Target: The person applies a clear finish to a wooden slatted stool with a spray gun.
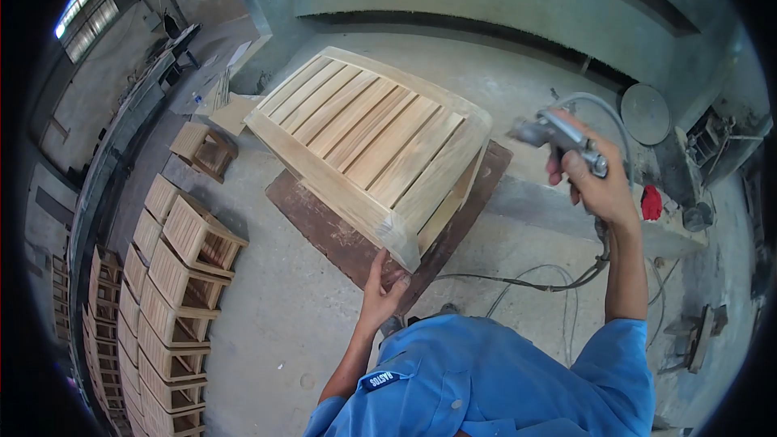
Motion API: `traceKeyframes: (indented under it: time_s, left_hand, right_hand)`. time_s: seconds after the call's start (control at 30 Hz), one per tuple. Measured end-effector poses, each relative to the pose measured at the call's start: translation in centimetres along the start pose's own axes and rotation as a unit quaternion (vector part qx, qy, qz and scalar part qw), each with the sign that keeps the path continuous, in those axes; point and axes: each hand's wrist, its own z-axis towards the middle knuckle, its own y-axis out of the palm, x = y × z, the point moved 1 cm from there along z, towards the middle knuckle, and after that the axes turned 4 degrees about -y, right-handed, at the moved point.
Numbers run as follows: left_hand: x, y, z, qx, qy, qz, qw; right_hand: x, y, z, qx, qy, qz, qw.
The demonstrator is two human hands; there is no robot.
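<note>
In my right hand (600,174) is a metal spray gun (558,133), its nozzle pointing left toward a slatted wooden table (364,125). The gun is slightly blurred, and a grey hose (617,113) loops behind it. Pale wood slats fill the table's framed top, which is tilted in view. Under it lies a worn brown board (316,214). My left hand (384,295) grips the table's near corner from below, with finger and thumb around it; part of that grip is hidden.
Stacked slatted wooden stools (174,291) line the floor at left, and a single stool (202,150) stands farther back. Hoses (558,285) trail across the concrete floor near my body. A red cloth (651,203) lies on a ledge at right, before a round lid (645,113).
</note>
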Motion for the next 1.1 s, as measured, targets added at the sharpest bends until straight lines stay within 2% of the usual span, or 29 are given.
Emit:
traceKeyframes:
  time_s: [0.03, 0.1, 0.17, 0.3, 0.33, 0.37, 0.47, 0.57, 0.6, 0.63, 0.7, 0.77, 0.87, 0.9, 0.97, 1.0, 1.03, 1.1]
  left_hand:
    - [0.0, 0.1, 0.0, -0.001, 0.004, 0.001, 1.000]
    - [0.1, 0.3, -0.1, 0.007, 0.002, 0.002, 1.000]
    - [0.5, 0.4, -0.1, 0.000, -0.010, 0.018, 1.000]
    - [0.5, 0.4, -0.1, -0.011, -0.018, -0.001, 1.000]
    - [0.3, 0.5, -0.1, -0.011, -0.018, 0.004, 1.000]
    - [0.2, 0.6, -0.1, -0.011, -0.017, 0.009, 1.000]
    - [0.4, 1.5, -0.2, 0.003, 0.006, 0.003, 1.000]
    - [0.6, 2.0, 0.0, -0.003, 0.015, 0.018, 1.000]
    - [0.7, 2.2, 0.1, 0.000, 0.015, 0.017, 1.000]
    - [0.7, 2.3, 0.1, -0.002, 0.014, 0.024, 1.000]
    - [0.8, 2.8, 0.1, -0.001, 0.010, 0.031, 0.999]
    - [1.1, 3.4, 0.2, -0.010, -0.007, 0.010, 1.000]
    - [0.1, 3.9, 0.9, -0.019, 0.027, 0.029, 0.999]
    - [-0.4, 4.0, 1.2, -0.010, 0.031, 0.031, 0.999]
    - [-1.3, 4.5, 1.9, -0.037, 0.017, 0.023, 0.999]
    - [-1.2, 4.6, 2.1, -0.043, 0.015, 0.035, 0.998]
    - [-1.5, 4.7, 2.5, -0.035, 0.017, 0.037, 0.999]
    - [-1.9, 4.6, 3.2, -0.076, 0.020, 0.053, 0.996]
  right_hand:
    - [0.3, -0.5, 0.0, 0.047, -0.004, -0.031, 0.998]
    - [0.0, -1.0, -0.7, 0.047, 0.010, -0.029, 0.998]
    - [-0.3, -0.7, -1.9, -0.033, 0.045, 0.010, 0.998]
    - [-1.4, 1.9, -4.3, -0.129, 0.014, 0.138, 0.982]
    - [-0.9, 1.1, -4.4, -0.165, 0.021, 0.131, 0.977]
    - [-0.9, 0.6, -4.4, -0.162, 0.025, 0.128, 0.978]
    - [-0.2, -0.8, -3.4, -0.005, -0.003, -0.027, 1.000]
    - [-0.4, -1.8, -2.7, 0.017, 0.022, -0.025, 0.999]
    - [-0.1, -2.4, -3.2, -0.031, 0.052, -0.013, 0.998]
    - [-0.1, -2.2, -3.7, -0.035, 0.052, -0.013, 0.998]
    - [-0.1, -1.2, -5.2, -0.122, 0.005, 0.077, 0.990]
    - [0.0, -0.6, -5.9, -0.118, -0.006, 0.131, 0.984]
    - [0.2, -0.8, -5.7, -0.032, 0.000, 0.069, 0.997]
    - [0.4, -0.7, -5.4, -0.037, -0.007, 0.074, 0.997]
    - [1.1, -1.0, -4.8, 0.009, 0.008, -0.027, 1.000]
    - [1.1, -1.0, -4.8, -0.043, 0.027, -0.016, 0.999]
    - [1.1, -0.3, -4.9, -0.048, 0.022, -0.012, 0.999]
    - [0.8, 1.7, -5.4, -0.101, -0.023, 0.092, 0.990]
